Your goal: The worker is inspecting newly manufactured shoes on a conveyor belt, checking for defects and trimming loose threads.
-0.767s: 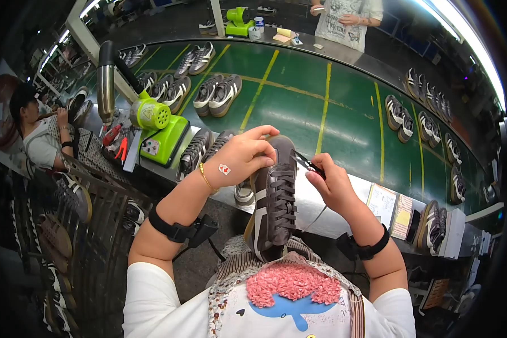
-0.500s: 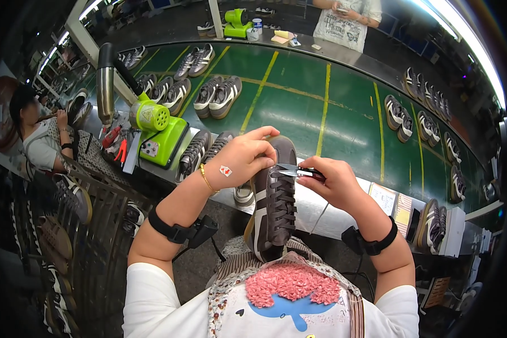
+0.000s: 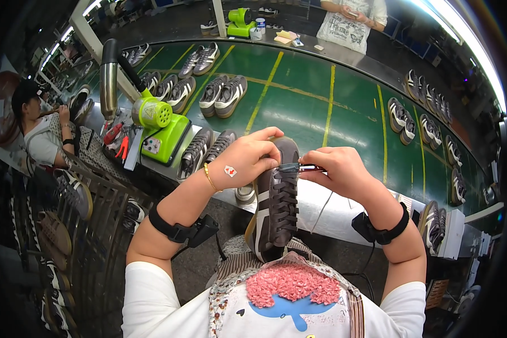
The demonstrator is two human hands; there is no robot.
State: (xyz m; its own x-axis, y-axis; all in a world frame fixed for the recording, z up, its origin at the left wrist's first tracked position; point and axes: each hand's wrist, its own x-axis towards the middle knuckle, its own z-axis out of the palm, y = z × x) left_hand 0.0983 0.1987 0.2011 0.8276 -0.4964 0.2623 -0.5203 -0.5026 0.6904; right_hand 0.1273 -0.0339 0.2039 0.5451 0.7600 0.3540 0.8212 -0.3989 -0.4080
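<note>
In front of my body, a dark brown sneaker (image 3: 283, 208) with white stripes, a gum sole and dark laces stands upright, toe pointing away and heel near my apron. My left hand (image 3: 243, 159) is closed on its toe end from the left, fingertips pressed at the lowest laces. From the right, my right hand (image 3: 341, 172) grips a pair of thread snips (image 3: 311, 168) with dark red handles. Their blades lie across the front of the lacing, close to my left fingertips. What the blades touch cannot be made out.
A green conveyor belt (image 3: 304, 115) with yellow lines carries several pairs of sneakers (image 3: 223, 96). To the left stand a bright green hot-air machine (image 3: 162, 135) and red pliers (image 3: 123, 147). A co-worker (image 3: 42, 124) sits at far left; another person (image 3: 346, 28) stands across the belt.
The snips, with blades apart before, now lie flatter and further left over the laces. My right hand has moved slightly, its elbow swinging outward. My left hand keeps its hold on the sneaker.
</note>
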